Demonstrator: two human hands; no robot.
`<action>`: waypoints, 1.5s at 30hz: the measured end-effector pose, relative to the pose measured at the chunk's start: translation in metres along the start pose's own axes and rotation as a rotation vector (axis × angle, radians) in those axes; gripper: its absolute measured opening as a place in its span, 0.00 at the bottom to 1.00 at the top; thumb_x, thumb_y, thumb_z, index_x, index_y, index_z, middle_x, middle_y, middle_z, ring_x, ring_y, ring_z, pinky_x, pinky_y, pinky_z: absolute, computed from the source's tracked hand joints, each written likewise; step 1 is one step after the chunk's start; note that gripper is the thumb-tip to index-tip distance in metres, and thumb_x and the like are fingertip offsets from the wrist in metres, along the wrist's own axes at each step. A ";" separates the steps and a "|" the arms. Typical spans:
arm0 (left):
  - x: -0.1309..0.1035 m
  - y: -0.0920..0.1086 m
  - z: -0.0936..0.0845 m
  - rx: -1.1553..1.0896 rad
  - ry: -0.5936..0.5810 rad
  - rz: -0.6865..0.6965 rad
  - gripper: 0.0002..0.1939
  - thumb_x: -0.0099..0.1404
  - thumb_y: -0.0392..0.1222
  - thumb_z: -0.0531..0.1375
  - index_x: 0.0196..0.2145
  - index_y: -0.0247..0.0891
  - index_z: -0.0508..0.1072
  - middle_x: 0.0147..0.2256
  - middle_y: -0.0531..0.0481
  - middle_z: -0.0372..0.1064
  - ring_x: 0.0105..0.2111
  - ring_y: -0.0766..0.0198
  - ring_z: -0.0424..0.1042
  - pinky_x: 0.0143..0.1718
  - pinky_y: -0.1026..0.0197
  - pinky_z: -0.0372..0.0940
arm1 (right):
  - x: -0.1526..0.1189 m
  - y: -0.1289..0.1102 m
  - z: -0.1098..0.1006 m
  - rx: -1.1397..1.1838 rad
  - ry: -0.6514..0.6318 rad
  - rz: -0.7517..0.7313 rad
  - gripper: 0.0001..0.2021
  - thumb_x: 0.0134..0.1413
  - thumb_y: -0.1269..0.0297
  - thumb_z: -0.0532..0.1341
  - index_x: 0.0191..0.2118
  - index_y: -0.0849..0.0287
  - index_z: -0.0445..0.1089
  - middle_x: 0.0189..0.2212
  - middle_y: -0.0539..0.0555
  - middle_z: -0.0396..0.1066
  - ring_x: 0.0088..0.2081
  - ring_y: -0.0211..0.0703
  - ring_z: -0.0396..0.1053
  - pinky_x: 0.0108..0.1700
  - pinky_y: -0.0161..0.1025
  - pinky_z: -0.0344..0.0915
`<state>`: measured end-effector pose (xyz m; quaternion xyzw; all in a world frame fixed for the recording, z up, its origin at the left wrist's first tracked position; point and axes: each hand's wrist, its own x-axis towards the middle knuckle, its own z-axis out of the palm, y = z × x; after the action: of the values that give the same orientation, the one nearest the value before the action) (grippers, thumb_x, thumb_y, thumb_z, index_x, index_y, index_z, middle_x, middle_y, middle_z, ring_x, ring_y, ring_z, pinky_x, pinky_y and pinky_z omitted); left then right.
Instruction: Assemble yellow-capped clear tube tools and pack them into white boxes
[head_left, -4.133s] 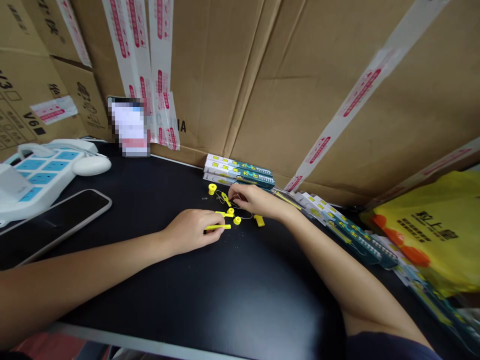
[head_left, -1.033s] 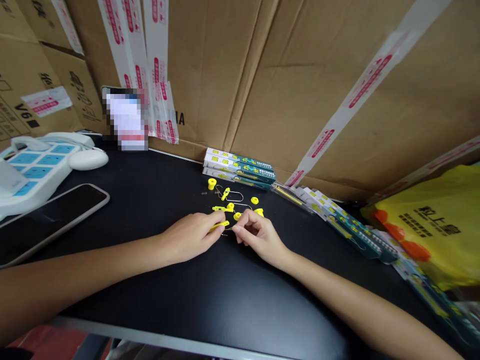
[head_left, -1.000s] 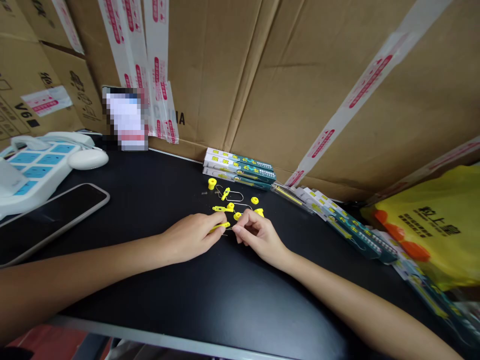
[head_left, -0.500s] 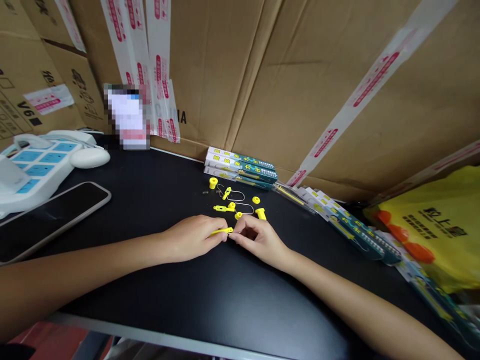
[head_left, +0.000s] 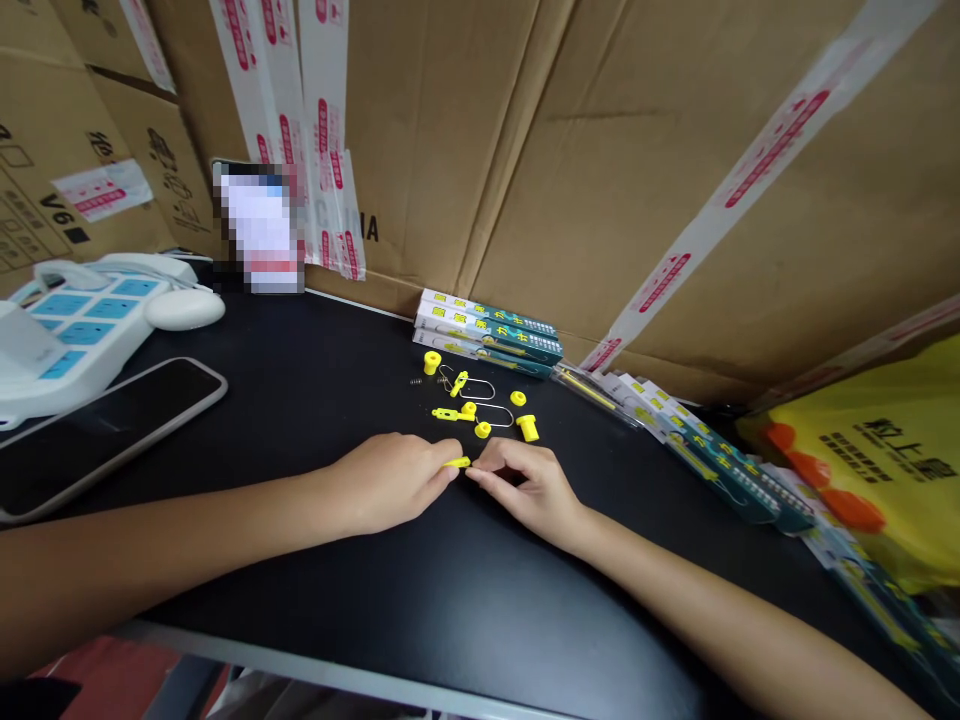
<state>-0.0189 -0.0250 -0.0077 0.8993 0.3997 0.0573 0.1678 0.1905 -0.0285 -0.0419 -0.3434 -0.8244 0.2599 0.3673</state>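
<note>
My left hand [head_left: 397, 482] is closed on a small slim yellow plastic piece [head_left: 459, 462], whose tip with a tiny hole sticks out past the thumb. Facing it, my right hand [head_left: 534, 490] pinches thumb and forefinger together right at that tip; anything between them is too small to make out. Just beyond the hands lie a flanged yellow plug [head_left: 528, 428], a yellow ring [head_left: 518, 398] and another yellow plug [head_left: 432, 362]. Two bent wire hooks [head_left: 491, 388] rest beside a flat slotted yellow piece [head_left: 450, 414]. Small springs [head_left: 415, 381] lie to their left.
Slim printed boxes [head_left: 487, 340] are stacked against the cardboard [head_left: 420, 150], with more boxes [head_left: 705, 450] along the right. A phone [head_left: 112, 430] and a white power strip [head_left: 97, 330] occupy the left. A yellow bag [head_left: 877, 440] stands far right.
The view has shifted slightly, moving everything a little to the right. Both hands keep nearly the same pose; less of the yellow piece shows in my left hand.
</note>
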 end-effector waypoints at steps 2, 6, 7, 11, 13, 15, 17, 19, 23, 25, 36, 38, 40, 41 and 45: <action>0.000 0.000 0.001 0.020 0.011 0.011 0.14 0.71 0.45 0.44 0.34 0.41 0.66 0.24 0.52 0.67 0.24 0.59 0.69 0.22 0.61 0.44 | -0.001 0.000 0.000 0.001 0.004 -0.002 0.08 0.58 0.64 0.61 0.28 0.57 0.67 0.25 0.52 0.71 0.26 0.39 0.68 0.29 0.36 0.63; 0.001 -0.003 0.003 0.023 0.023 0.032 0.17 0.72 0.46 0.41 0.34 0.41 0.65 0.24 0.52 0.68 0.25 0.58 0.71 0.23 0.61 0.46 | 0.000 0.000 0.000 0.007 0.015 0.036 0.08 0.58 0.64 0.61 0.28 0.58 0.67 0.24 0.51 0.71 0.25 0.37 0.67 0.27 0.35 0.63; 0.002 -0.004 0.003 0.028 0.026 0.028 0.16 0.73 0.46 0.41 0.35 0.41 0.65 0.25 0.52 0.69 0.25 0.58 0.71 0.23 0.61 0.46 | 0.000 -0.001 0.000 0.006 0.016 0.046 0.08 0.58 0.64 0.61 0.28 0.58 0.67 0.24 0.51 0.71 0.24 0.37 0.67 0.26 0.34 0.62; 0.003 -0.004 0.005 0.074 0.032 0.014 0.13 0.72 0.44 0.42 0.39 0.42 0.65 0.25 0.52 0.70 0.26 0.55 0.72 0.23 0.61 0.47 | 0.002 -0.002 -0.001 0.019 0.006 0.062 0.08 0.58 0.63 0.61 0.29 0.58 0.68 0.24 0.50 0.72 0.24 0.36 0.68 0.27 0.33 0.63; 0.002 -0.004 0.005 0.088 0.027 0.015 0.13 0.72 0.44 0.43 0.39 0.41 0.65 0.26 0.52 0.71 0.26 0.55 0.72 0.23 0.61 0.47 | 0.002 -0.003 -0.001 0.022 0.005 0.063 0.08 0.58 0.64 0.61 0.29 0.58 0.68 0.24 0.50 0.71 0.25 0.36 0.68 0.27 0.33 0.64; 0.002 -0.003 0.005 0.083 0.025 0.014 0.13 0.72 0.44 0.44 0.37 0.41 0.65 0.28 0.52 0.71 0.27 0.55 0.73 0.24 0.61 0.49 | 0.003 -0.004 -0.001 0.018 0.008 0.059 0.08 0.59 0.64 0.61 0.28 0.58 0.67 0.23 0.50 0.71 0.25 0.36 0.68 0.28 0.33 0.64; 0.002 -0.003 0.005 0.057 0.029 0.012 0.13 0.71 0.44 0.44 0.35 0.40 0.66 0.28 0.51 0.72 0.28 0.56 0.73 0.25 0.61 0.50 | 0.003 -0.004 -0.001 0.015 0.013 0.046 0.08 0.59 0.64 0.61 0.28 0.58 0.67 0.24 0.50 0.71 0.26 0.36 0.68 0.29 0.33 0.65; 0.002 -0.003 0.005 -0.002 0.032 0.022 0.13 0.71 0.43 0.45 0.34 0.40 0.67 0.29 0.52 0.72 0.29 0.58 0.73 0.27 0.61 0.52 | 0.004 -0.003 0.000 0.011 0.011 0.028 0.08 0.59 0.65 0.61 0.28 0.58 0.66 0.24 0.50 0.71 0.26 0.36 0.68 0.29 0.33 0.65; 0.002 -0.003 0.004 -0.111 0.032 0.034 0.13 0.70 0.42 0.46 0.35 0.40 0.69 0.30 0.52 0.73 0.31 0.60 0.72 0.28 0.61 0.53 | 0.002 -0.001 -0.001 -0.003 0.002 -0.009 0.07 0.58 0.66 0.61 0.29 0.58 0.66 0.25 0.50 0.70 0.26 0.36 0.68 0.29 0.34 0.64; 0.001 -0.003 0.003 -0.127 0.027 0.025 0.13 0.70 0.42 0.47 0.35 0.40 0.70 0.31 0.51 0.74 0.31 0.59 0.73 0.29 0.61 0.54 | 0.000 0.000 -0.001 -0.011 -0.005 -0.028 0.07 0.58 0.67 0.61 0.29 0.58 0.66 0.25 0.50 0.70 0.26 0.36 0.67 0.29 0.34 0.64; 0.004 -0.001 0.003 -0.413 0.051 0.002 0.13 0.68 0.41 0.49 0.35 0.38 0.73 0.33 0.51 0.75 0.32 0.63 0.72 0.32 0.63 0.57 | 0.003 -0.007 0.005 0.252 0.080 0.216 0.12 0.57 0.62 0.62 0.26 0.57 0.62 0.21 0.46 0.63 0.21 0.32 0.61 0.24 0.32 0.59; 0.002 0.000 0.002 -0.483 0.026 -0.033 0.13 0.69 0.42 0.48 0.33 0.38 0.70 0.28 0.54 0.72 0.28 0.65 0.69 0.31 0.63 0.56 | 0.006 -0.006 0.004 0.306 0.087 0.242 0.13 0.55 0.60 0.64 0.26 0.57 0.61 0.20 0.46 0.63 0.20 0.32 0.60 0.23 0.32 0.59; 0.001 -0.001 0.001 -0.515 -0.017 -0.050 0.14 0.70 0.44 0.45 0.31 0.39 0.66 0.23 0.56 0.68 0.25 0.66 0.67 0.29 0.63 0.56 | 0.008 -0.005 0.002 0.309 0.071 0.247 0.14 0.53 0.57 0.65 0.25 0.57 0.62 0.20 0.46 0.63 0.21 0.33 0.61 0.24 0.32 0.59; 0.001 -0.001 0.000 -0.525 -0.035 -0.045 0.15 0.70 0.45 0.44 0.30 0.39 0.64 0.23 0.56 0.66 0.24 0.66 0.66 0.29 0.63 0.56 | 0.009 -0.005 0.000 0.304 0.057 0.248 0.15 0.53 0.56 0.66 0.25 0.58 0.63 0.21 0.47 0.64 0.22 0.33 0.62 0.25 0.33 0.60; 0.002 -0.004 -0.004 -0.571 -0.089 0.012 0.16 0.71 0.44 0.43 0.27 0.39 0.60 0.23 0.57 0.65 0.26 0.66 0.65 0.31 0.63 0.56 | 0.010 -0.003 -0.005 0.318 -0.039 0.268 0.15 0.49 0.54 0.67 0.25 0.58 0.66 0.21 0.47 0.66 0.23 0.34 0.63 0.27 0.34 0.61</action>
<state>-0.0211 -0.0197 -0.0051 0.8196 0.3544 0.1291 0.4313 0.1880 -0.0218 -0.0322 -0.3828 -0.7269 0.4398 0.3628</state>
